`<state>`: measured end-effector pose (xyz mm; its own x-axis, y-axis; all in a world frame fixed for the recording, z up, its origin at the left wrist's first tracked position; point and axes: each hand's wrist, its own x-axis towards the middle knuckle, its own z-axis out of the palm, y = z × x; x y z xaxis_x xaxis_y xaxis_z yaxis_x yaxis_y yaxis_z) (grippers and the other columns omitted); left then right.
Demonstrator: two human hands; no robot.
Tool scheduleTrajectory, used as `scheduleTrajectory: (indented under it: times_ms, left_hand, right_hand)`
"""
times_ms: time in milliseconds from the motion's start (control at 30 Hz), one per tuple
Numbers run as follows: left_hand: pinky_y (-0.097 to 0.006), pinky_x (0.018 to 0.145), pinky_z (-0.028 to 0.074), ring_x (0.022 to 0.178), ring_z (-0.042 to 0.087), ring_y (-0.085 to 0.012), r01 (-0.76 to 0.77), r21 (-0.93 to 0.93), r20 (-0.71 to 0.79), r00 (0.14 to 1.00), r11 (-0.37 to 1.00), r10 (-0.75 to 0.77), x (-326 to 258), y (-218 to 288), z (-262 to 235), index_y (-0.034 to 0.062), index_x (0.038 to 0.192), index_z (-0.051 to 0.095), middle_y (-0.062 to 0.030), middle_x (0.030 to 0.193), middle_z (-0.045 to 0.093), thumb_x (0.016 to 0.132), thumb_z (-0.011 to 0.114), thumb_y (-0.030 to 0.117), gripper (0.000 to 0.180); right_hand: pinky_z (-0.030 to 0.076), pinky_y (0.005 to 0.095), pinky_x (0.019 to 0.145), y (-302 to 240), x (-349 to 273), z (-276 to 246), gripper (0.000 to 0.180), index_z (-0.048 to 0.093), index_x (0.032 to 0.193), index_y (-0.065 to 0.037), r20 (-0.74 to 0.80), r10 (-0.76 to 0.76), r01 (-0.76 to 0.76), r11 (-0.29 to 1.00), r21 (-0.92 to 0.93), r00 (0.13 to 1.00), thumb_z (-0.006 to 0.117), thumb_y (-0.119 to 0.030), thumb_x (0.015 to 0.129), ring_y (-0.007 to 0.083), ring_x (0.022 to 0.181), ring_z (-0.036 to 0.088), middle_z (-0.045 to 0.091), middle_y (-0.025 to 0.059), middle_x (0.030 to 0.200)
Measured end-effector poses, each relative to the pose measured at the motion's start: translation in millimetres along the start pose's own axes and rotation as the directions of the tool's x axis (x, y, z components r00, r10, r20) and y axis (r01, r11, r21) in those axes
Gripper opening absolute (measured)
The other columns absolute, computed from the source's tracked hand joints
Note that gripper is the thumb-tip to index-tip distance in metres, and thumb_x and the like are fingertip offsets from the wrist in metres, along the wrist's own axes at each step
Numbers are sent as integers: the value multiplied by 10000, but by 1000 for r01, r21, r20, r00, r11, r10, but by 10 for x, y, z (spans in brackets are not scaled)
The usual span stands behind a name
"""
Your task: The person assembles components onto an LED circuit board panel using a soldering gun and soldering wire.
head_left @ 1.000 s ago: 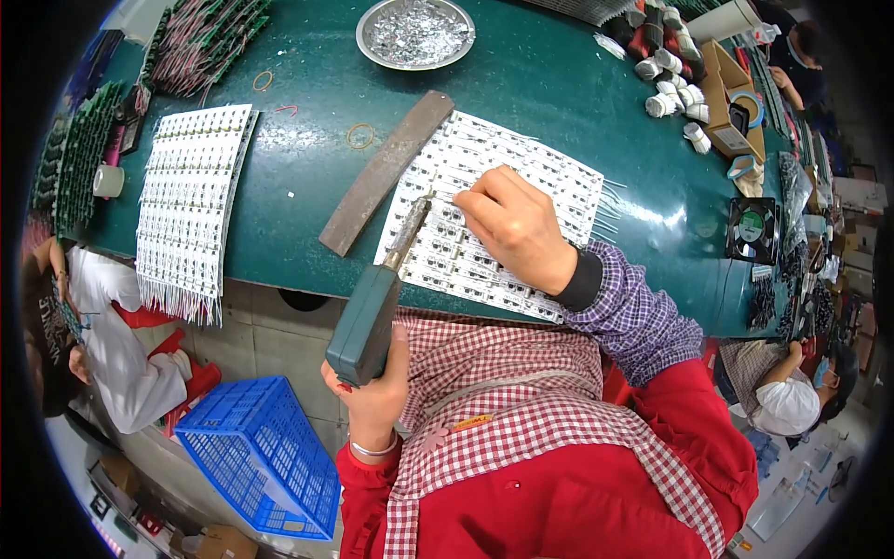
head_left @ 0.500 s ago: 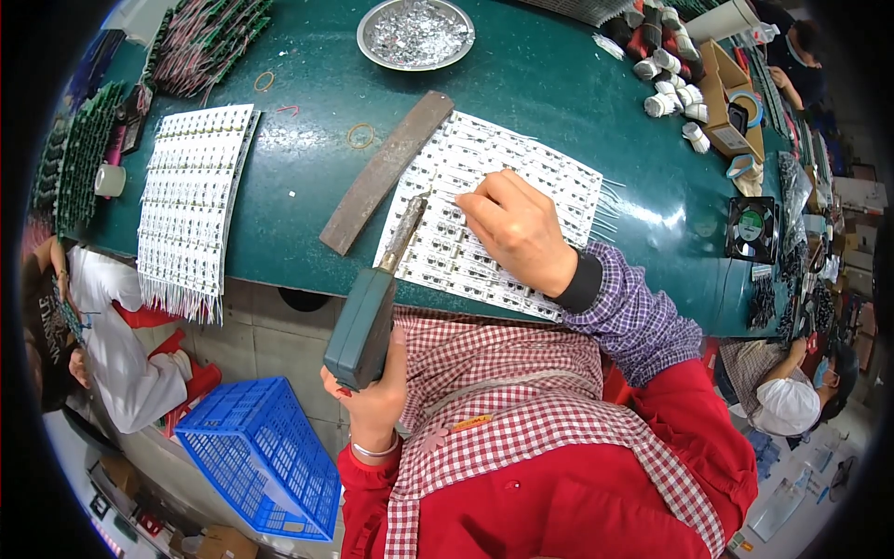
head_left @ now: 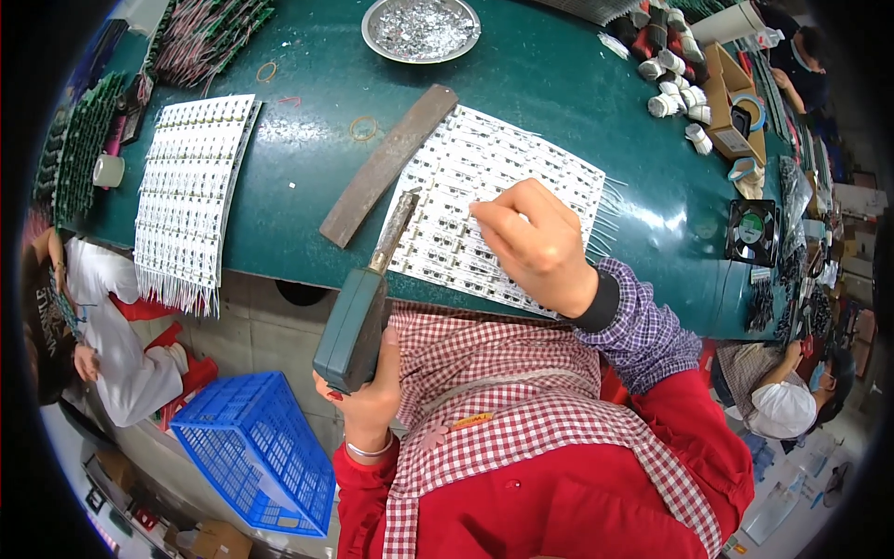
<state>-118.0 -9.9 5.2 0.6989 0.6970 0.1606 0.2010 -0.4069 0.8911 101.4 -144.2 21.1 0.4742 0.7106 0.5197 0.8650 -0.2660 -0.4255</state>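
Note:
My left hand (head_left: 370, 402) is wrapped round the dark green handle of a soldering gun (head_left: 346, 326), near the table's front edge. The gun's metal tip points up and away, over the left side of a white panel of small circuit boards (head_left: 433, 247). Whether the tip touches the panel I cannot tell. My right hand (head_left: 542, 250) is closed in a pinch above the middle of this panel; what its fingertips hold, if anything, is too small to make out. Thin white wires stick out from the panel's right edge. A flat grey-brown bar (head_left: 386, 168) lies along its left edge.
A second stack of white panels (head_left: 191, 191) overhangs the table's front edge at left. Beyond the bar stands a metal bowl of silvery scraps (head_left: 421, 30). Wire bundles (head_left: 666, 98), a cardboard box (head_left: 731, 102) and a small fan (head_left: 752, 231) are at right. A blue crate (head_left: 256, 452) stands below left.
The soldering gun and my left hand have shifted slightly left and nearer to me. My right hand has drawn slightly right and nearer, still pinched.

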Motion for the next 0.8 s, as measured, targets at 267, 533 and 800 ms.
scheduleTrajectory:
  times_ms: [267, 533, 800]
  left_hand:
    - [-303, 600, 492, 662, 677, -208, 195, -27, -15, 981, 980, -195, -50, 85, -12, -7, 942, 725, -108, 869, 723, 770, 806, 58, 201]
    - [-290, 589, 479, 648, 649, -188, 44, -14, -18, 999, 999, -44, 42, 123, 40, 1, 923, 708, -69, 844, 704, 776, 801, 46, 179]
    - [-290, 603, 484, 657, 634, -173, 94, -72, 32, 995, 993, -92, 94, 179, 32, -18, 908, 680, -84, 847, 683, 776, 784, 24, 173]
  right_hand:
    - [473, 331, 565, 88, -22, 220, 243, 680, 932, -18, 35, -32, 31, 999, 25, 999, 761, 48, 713, 221, 687, 587, 574, 73, 780]
    - [476, 331, 576, 101, -38, 239, 234, 671, 922, -15, 42, -28, 28, 1000, 8, 999, 762, 40, 714, 223, 704, 587, 562, 75, 778]
    - [481, 332, 587, 99, -33, 250, 223, 668, 904, -14, 46, -28, 28, 1000, -7, 999, 758, 43, 708, 220, 708, 585, 559, 69, 777]
